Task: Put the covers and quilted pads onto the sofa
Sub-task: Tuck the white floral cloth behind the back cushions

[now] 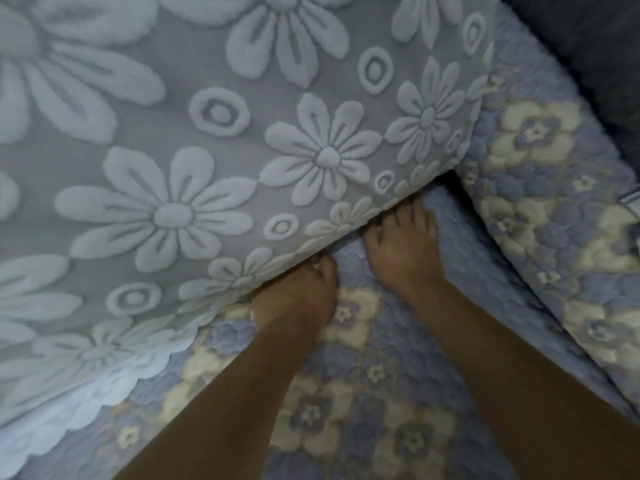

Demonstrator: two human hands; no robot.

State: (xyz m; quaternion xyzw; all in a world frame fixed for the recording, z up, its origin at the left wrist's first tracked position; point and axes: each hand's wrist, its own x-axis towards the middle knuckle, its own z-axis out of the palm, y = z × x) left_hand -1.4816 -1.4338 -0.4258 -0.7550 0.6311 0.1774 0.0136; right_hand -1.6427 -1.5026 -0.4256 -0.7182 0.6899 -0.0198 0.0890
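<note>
Two hands at cover edge | left hand [298,292]: fingers curled, gripping grey embossed floral cover [242,150] | right hand [401,244]: fingers extended, pressing quilted pad [363,375], fingertips under cover.

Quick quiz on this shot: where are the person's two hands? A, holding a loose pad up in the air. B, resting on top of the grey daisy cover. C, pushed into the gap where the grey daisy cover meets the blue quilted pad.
C: the left hand and right hand both reach into the crease under the edge of the grey daisy cover, over the blue quilted pad.
</note>
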